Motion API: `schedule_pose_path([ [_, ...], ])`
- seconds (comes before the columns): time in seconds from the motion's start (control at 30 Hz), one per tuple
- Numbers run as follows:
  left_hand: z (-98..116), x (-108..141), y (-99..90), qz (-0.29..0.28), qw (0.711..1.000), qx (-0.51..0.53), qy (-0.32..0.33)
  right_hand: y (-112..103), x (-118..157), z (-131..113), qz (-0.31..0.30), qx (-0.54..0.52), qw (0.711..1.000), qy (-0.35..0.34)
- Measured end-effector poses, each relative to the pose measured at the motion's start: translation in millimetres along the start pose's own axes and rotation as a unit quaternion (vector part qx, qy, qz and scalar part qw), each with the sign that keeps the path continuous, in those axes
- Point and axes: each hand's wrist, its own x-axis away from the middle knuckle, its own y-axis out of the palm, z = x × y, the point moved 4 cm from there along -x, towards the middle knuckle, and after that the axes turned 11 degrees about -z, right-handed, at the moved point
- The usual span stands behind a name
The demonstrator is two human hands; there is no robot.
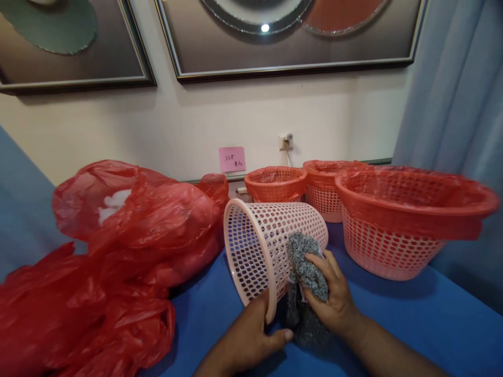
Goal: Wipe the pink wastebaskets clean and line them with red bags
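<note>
A pale pink perforated plastic wastebasket (pixel 283 220) lies tipped on its side, its mouth turned to the left. My left hand (pixel 251 332) grips the lower part of its rim, with some fingers hidden inside the mouth and the thumb outside. In my right hand (pixel 334 290) is a bunched grey speckled cloth (pixel 304 262), pressed against the basket's outer wall. Part of the cloth hangs down below the hand toward the table.
Red plastic bags (pixel 157 220) are heaped at the left on the blue tabletop (pixel 444 324). Behind and to the right stand three lined baskets, the nearest a large basket (pixel 393 246). A pink note (pixel 231 159) and a wall socket (pixel 285 142) are on the wall.
</note>
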Motion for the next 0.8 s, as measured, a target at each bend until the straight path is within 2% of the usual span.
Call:
schedule_pose_path([
  [0.1,23.1,-9.1,-0.1,0.030,0.990,0.118,0.071,3.6,3.0,-5.4,-0.025,-0.011,0.999,-0.022],
  [0.17,37.3,-17.7,-5.1,0.067,0.978,0.176,0.086,5.7,4.6,-8.9,-0.040,-0.014,0.998,-0.042],
  [0.23,45.5,-25.5,-11.8,0.100,0.966,0.229,0.072,7.3,4.7,-11.1,-0.057,-0.015,0.996,-0.061],
  [0.33,44.6,-27.7,-20.1,0.153,0.950,0.272,0.025,9.6,3.3,-15.3,-0.086,-0.019,0.992,-0.092],
  [0.43,34.8,-15.5,-21.3,0.190,0.963,0.189,0.001,10.9,4.8,-25.7,-0.089,-0.025,0.986,-0.138],
  [0.53,21.2,-0.8,-12.2,0.146,0.986,0.075,0.018,11.4,10.4,-37.5,-0.069,-0.014,0.979,-0.192],
  [0.6,10.6,6.2,-6.0,0.108,0.993,0.030,0.025,10.4,11.9,-37.3,-0.051,0.002,0.978,-0.202],
  [0.67,2.0,10.1,-4.2,0.088,0.996,0.009,0.027,6.2,6.4,-21.4,-0.018,0.018,0.991,-0.135],
  [0.73,-2.8,11.3,-6.2,0.087,0.996,0.000,0.029,-1.5,-3.4,9.3,0.038,0.025,0.999,0.006],
  [0.8,-4.1,10.5,-8.6,0.083,0.996,-0.018,0.025,-9.2,-11.5,41.3,0.098,0.012,0.985,0.142],
])
